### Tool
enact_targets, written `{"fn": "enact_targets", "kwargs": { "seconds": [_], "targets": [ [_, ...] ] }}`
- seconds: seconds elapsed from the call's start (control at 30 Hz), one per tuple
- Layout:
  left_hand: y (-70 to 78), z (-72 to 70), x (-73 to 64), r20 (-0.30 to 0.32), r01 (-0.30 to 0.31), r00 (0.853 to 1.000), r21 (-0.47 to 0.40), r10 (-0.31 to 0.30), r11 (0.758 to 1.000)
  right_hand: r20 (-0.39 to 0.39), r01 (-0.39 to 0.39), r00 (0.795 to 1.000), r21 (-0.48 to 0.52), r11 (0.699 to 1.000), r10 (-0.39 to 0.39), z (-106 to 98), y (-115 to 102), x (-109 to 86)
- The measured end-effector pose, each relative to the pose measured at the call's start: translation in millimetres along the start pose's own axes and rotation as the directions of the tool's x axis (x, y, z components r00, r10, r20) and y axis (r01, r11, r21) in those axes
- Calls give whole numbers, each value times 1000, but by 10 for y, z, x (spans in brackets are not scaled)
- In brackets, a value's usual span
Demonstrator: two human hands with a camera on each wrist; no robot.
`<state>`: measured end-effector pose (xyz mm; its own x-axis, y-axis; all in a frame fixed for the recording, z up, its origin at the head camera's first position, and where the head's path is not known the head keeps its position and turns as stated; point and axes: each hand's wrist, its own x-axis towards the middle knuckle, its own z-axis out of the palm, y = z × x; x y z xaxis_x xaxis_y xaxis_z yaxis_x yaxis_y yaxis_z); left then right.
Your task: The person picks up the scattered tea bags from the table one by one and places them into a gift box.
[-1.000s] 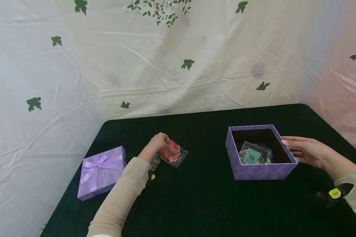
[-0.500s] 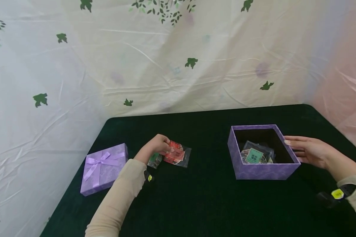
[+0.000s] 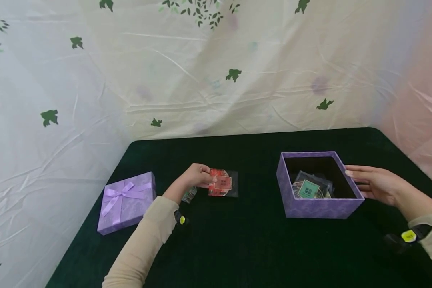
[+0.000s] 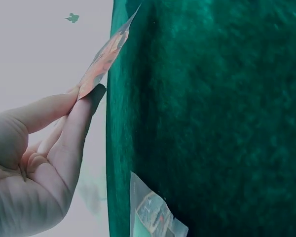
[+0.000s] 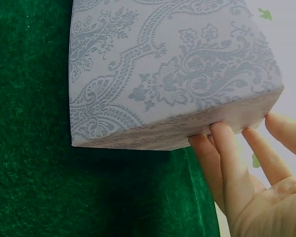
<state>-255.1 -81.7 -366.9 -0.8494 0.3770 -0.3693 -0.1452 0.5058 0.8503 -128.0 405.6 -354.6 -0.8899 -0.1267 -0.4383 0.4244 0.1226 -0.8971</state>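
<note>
My left hand (image 3: 196,176) pinches a flat red packet in a clear plastic sleeve (image 3: 221,183) between thumb and fingers. In the left wrist view that packet (image 4: 106,57) stands tilted, seen nearly edge-on above the cloth. A second clear packet (image 4: 155,215), with a green patch, lies below this hand and is partly hidden in the head view. My right hand (image 3: 376,184) touches the right side of an open purple patterned box (image 3: 318,208), its fingers nearly straight against the wall (image 5: 222,128). Inside the box lie clear packets, the top one with a green label (image 3: 307,189).
The purple box lid (image 3: 127,202) with a ribbon bow lies at the left of the dark green cloth-covered table (image 3: 245,248). White curtain (image 3: 187,80) with green leaf shapes hangs behind and at the sides.
The red packet, held in my left hand, has shifted right and turned straighter toward the box. The right hand stays at the box's side. The head view has shifted slightly.
</note>
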Motion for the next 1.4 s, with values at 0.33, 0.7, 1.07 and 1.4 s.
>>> {"fn": "enact_targets", "kwargs": {
  "seconds": [0.33,0.7,1.07,1.4],
  "targets": [
    [89,0,-9,-26,-31,999,-76,29,997,-15,-15,1000,-40,999,14,0,-75,34],
    [205,65,-106,79,-89,991,-216,108,972,-1,-7,1000,-18,1000,7,33,-47,29],
    [348,218,-174,136,-102,979,-329,154,939,-1,-17,1000,-29,999,17,37,-56,45],
    [513,342,-183,113,-100,981,-402,157,910,-9,-44,999,-31,999,44,5,-59,66]
  ]
}}
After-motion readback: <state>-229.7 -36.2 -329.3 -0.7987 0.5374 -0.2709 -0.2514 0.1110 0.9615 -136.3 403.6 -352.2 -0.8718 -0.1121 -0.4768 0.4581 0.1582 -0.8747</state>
